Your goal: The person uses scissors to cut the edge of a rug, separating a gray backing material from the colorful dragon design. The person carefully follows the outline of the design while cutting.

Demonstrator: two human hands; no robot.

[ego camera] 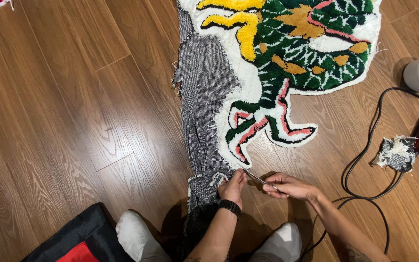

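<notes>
In the lower middle of the frame, the left hand (232, 187) pinches the edge of the grey backing cloth (203, 97), fingers closed on it, just below the claw of the tufted dragon rug (287, 53). The right hand (287, 186) is closed around small scissors (259, 180), whose blades point to the upper left, toward the rug edge. The step in hand seems to be trimming the cloth along the white border. The next cut probably needs the cloth held tight and the blades kept close to the tufts without touching them.
</notes>
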